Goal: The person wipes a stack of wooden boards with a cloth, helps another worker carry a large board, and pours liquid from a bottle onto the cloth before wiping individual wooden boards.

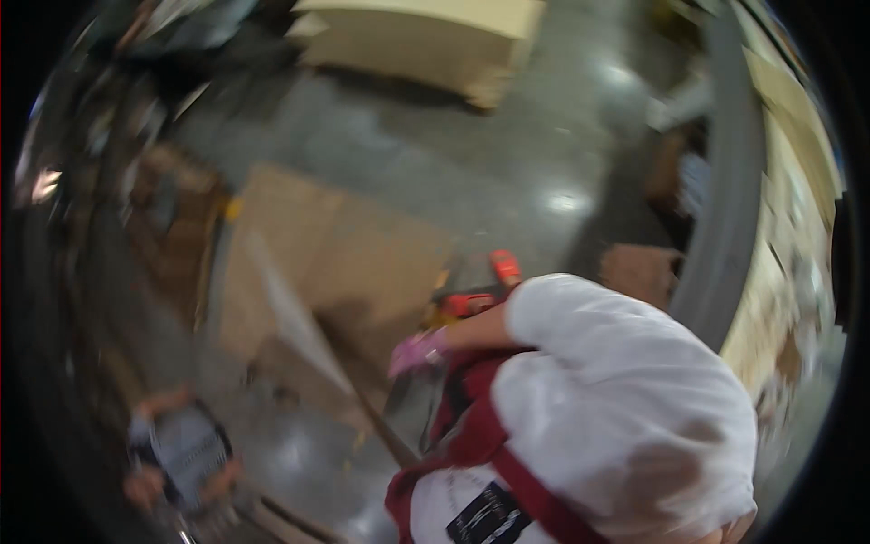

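My right hand [419,353], in a pink glove, reaches leftward from a white sleeve across my maroon apron. Motion blur smears its fingers, so whether it grips anything is unclear. Beyond it lies a large brown cardboard sheet [317,245] with a crease across it. A long thin strip [304,331], pale at its far end and brown nearer me, slants over the cardboard down toward my chest. Just past my right forearm is a red and black object [471,304], its kind too blurred to name. My left hand does not show.
A pale stack of boards [421,41] stands at the far side on the grey floor [544,154]. Along the right runs a long grey beam [729,181]. A brown box [639,272] sits beside it. Another person in grey [186,453] is at lower left.
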`<state>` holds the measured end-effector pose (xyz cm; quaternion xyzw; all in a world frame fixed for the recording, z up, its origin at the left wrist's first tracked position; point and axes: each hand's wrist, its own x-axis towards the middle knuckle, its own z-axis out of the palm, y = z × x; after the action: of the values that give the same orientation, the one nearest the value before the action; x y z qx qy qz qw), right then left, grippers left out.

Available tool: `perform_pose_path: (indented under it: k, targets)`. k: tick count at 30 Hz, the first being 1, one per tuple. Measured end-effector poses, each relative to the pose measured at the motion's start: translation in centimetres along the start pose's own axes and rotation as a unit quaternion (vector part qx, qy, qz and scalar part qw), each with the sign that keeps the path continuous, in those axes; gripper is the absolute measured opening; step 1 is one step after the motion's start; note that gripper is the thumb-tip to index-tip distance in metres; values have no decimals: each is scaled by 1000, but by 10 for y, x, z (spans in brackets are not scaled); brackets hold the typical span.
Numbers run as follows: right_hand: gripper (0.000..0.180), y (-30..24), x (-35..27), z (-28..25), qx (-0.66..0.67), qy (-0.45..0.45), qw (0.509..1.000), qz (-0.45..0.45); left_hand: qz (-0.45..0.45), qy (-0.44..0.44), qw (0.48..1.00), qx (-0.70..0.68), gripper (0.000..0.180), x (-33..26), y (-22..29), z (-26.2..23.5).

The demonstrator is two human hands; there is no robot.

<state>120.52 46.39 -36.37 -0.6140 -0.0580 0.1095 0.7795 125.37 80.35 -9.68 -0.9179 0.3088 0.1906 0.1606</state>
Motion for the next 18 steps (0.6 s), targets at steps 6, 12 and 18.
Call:
perform_pose_path:
  k: [6,12,18]
  targets:
    - [55,-131,-57,-6,415,151,808,391,10,-71,996,-50,12,-80,77,-16]
    - [59,-103,-27,19,273,202,827,448,19,-107,993,-36,16,-118,99,-39]
    - [44,-26,-22,31,211,270,814,469,22,-76,993,-92,18,-134,70,-54]
